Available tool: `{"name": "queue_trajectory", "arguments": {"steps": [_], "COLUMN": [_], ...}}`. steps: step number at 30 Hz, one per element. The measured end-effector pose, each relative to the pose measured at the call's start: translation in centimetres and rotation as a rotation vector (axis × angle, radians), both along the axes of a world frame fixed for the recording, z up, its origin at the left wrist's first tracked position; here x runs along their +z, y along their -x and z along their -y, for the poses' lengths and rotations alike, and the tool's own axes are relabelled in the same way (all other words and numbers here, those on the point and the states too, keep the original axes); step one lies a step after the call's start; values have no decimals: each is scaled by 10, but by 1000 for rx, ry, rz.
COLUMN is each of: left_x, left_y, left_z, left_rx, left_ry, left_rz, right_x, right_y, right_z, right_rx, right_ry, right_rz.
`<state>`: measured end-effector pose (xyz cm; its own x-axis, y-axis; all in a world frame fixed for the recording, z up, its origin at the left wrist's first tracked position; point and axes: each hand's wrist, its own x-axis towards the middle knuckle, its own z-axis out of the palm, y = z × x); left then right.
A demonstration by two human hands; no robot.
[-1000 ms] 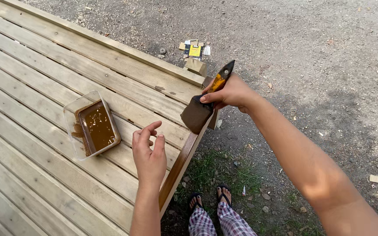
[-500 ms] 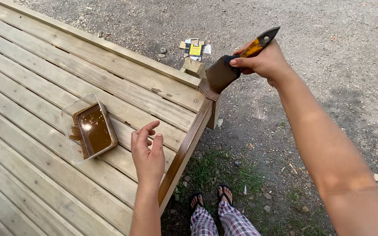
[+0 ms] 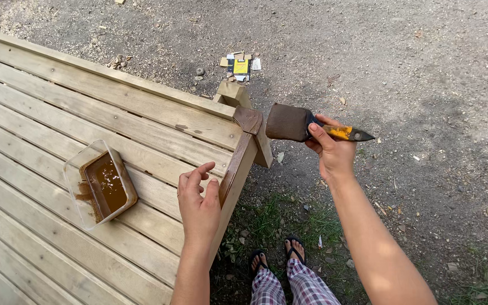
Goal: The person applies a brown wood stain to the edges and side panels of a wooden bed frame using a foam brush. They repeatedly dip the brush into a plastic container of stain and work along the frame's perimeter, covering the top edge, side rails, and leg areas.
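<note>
So closest in, the left hand (image 3: pixel 199 200) rests flat and relaxed, holding nothing, on the slatted wooden deck (image 3: pixel 57 107) right by its stained edge board (image 3: pixel 238 164). Left of that hand sits a clear tub of brown stain (image 3: pixel 101 183). Further out, past the edge board's corner, the right hand (image 3: pixel 330 149) grips a wide yellow-handled brush (image 3: pixel 297 123) over the gravel.

Right hand (image 3: pixel 331 152) swung paintbrush (image 3: pixel 289 122) off the corner.
</note>
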<state>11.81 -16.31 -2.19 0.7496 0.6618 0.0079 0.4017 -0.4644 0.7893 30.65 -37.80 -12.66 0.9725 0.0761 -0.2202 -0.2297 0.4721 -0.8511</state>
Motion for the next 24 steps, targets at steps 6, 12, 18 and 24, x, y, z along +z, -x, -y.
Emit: {"name": "queue_trajectory", "arguments": {"steps": [6,12,18,24], "left_x": [-4,-8,-8,-4], "left_y": [10,14,20,20], "left_z": [7,10,15,19], "left_rx": [18,-1,-35,-51], "left_ry": [-40,-91,-121,-151], "left_rz": [-98,-67,-31,-38], "right_x": [-10,5,14,13], "right_y": [76,106,106,107], "right_z": [-1,-10,-24,-32], "right_rx": [68,-43,-129,-174], "right_ry": [232,553,606,658], "right_rz": [237,712,766,852]}}
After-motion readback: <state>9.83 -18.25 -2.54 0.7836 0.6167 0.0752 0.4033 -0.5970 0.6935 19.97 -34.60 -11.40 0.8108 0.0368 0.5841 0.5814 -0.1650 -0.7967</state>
